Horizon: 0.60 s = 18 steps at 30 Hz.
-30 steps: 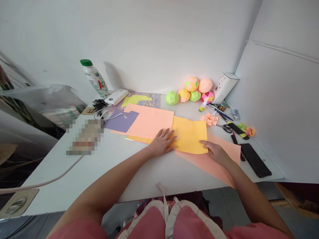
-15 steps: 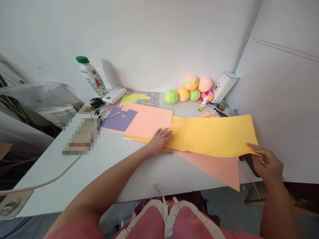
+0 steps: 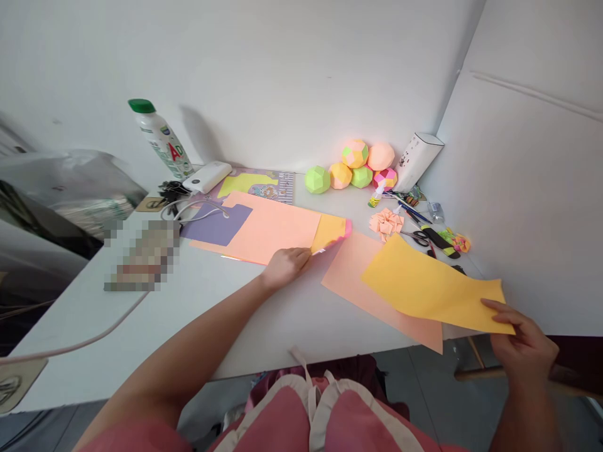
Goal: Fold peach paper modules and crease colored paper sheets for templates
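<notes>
At right, right hand (image 3: 524,339) grips yellow sheet (image 3: 431,285), now apart from paper stack (image 3: 282,226) left hand (image 3: 285,267) pinches.

A plain white wall (image 3: 264,75) rises behind a white desk (image 3: 198,282), meeting a pale side wall (image 3: 527,188) in the right-hand corner; a thin raised strip (image 3: 541,97) crosses the latter. Below lies grey tiled floor (image 3: 424,383), with a wooden rail (image 3: 478,375) at right. Light is soft, casting a faint shadow (image 3: 202,135) on the back wall's left.
</notes>
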Tool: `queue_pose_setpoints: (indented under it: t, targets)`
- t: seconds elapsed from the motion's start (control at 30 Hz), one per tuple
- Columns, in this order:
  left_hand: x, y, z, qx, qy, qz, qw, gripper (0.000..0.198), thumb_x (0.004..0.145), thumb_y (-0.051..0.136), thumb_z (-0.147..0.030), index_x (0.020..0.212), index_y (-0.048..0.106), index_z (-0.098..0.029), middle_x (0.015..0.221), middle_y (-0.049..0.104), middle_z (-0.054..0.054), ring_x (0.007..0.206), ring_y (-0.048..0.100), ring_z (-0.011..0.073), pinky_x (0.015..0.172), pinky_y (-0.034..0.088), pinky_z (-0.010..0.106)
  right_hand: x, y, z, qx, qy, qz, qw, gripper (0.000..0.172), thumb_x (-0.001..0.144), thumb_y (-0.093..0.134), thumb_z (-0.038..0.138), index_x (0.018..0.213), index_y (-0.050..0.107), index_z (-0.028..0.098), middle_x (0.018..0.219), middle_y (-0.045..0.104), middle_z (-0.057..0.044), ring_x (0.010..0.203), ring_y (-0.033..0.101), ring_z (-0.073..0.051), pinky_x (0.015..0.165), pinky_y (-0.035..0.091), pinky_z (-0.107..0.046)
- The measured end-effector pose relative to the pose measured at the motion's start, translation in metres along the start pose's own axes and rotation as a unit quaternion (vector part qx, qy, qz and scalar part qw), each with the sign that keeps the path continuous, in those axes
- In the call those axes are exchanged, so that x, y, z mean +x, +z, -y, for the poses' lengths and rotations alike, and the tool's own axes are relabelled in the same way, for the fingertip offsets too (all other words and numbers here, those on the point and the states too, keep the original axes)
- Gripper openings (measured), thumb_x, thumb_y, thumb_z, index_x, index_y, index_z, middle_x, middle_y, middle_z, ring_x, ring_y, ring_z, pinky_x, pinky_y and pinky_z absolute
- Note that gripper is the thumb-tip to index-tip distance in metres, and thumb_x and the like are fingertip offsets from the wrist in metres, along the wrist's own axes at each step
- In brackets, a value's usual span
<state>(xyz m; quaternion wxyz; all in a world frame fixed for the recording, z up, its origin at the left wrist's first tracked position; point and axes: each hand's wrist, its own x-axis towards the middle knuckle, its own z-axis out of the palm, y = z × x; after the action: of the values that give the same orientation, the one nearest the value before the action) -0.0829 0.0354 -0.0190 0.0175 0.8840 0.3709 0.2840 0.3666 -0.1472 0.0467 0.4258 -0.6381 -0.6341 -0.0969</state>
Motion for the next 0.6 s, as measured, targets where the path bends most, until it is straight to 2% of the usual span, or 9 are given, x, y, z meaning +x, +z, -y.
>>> queue_pose_setpoints:
  t: [0.1,0.23,0.4,0.47,0.5,0.6]
  targets:
    - [-0.002,-0.005,0.003,-0.006,-0.03,-0.058,0.998,0.043,0.098,0.026,-0.022,0.065,0.053,-0.02,0.058,0.053,0.001,0.054,0.051,0.0127,0.051,0.037,0.024,0.002,0.019,0.019,0.059,-0.041,0.02,0.997,0.016,0.073,0.053,0.015,0.083,0.057,0.026,0.096,0.073,-0.011,0.096,0.071,-0.031,0.067,0.06,-0.043]
    - [-0.004,-0.008,0.002,-0.019,-0.04,-0.091,0.995,0.042,0.097,0.028,-0.025,0.065,0.055,-0.02,0.059,0.057,0.001,0.054,0.053,0.0121,0.052,0.039,0.024,0.0,0.038,0.034,0.012,-0.085,0.113,0.99,0.016,0.075,0.049,0.015,0.085,0.057,0.024,0.1,0.074,-0.008,0.094,0.072,-0.026,0.059,0.06,-0.032]
    - [-0.006,-0.005,0.004,-0.034,-0.021,-0.078,0.996,0.039,0.095,0.032,-0.032,0.078,0.065,-0.021,0.072,0.067,0.005,0.069,0.065,0.0156,0.062,0.05,0.026,0.015,0.031,0.039,-0.088,-0.128,0.273,0.949,0.028,0.076,0.042,0.013,0.086,0.063,0.027,0.11,0.073,-0.001,0.076,0.074,-0.019,0.039,0.049,-0.024]
    - [-0.007,-0.003,0.005,-0.038,-0.014,-0.07,0.997,0.037,0.094,0.034,-0.033,0.079,0.066,-0.021,0.075,0.069,0.006,0.073,0.066,0.0168,0.064,0.051,0.028,0.029,0.028,0.047,-0.101,-0.134,0.294,0.941,0.034,0.076,0.041,0.013,0.091,0.066,0.029,0.111,0.072,0.001,0.078,0.074,-0.019,0.041,0.051,-0.025]
    - [-0.007,-0.002,0.006,-0.04,-0.01,-0.066,0.997,0.036,0.094,0.035,-0.034,0.079,0.066,-0.022,0.075,0.069,0.006,0.075,0.067,0.0172,0.065,0.052,0.028,0.038,0.029,0.055,-0.097,-0.136,0.297,0.94,0.035,0.077,0.04,0.013,0.093,0.066,0.03,0.108,0.073,0.0,0.083,0.073,-0.02,0.047,0.055,-0.027]
    - [-0.007,0.0,0.006,-0.046,0.001,-0.054,0.997,0.033,0.092,0.039,-0.034,0.079,0.067,-0.022,0.075,0.069,0.006,0.077,0.068,0.0183,0.065,0.053,0.028,0.064,0.055,0.092,-0.026,-0.119,0.33,0.936,0.028,0.087,0.041,0.019,0.097,0.065,0.029,0.105,0.073,-0.002,0.091,0.072,-0.02,0.067,0.059,-0.03]
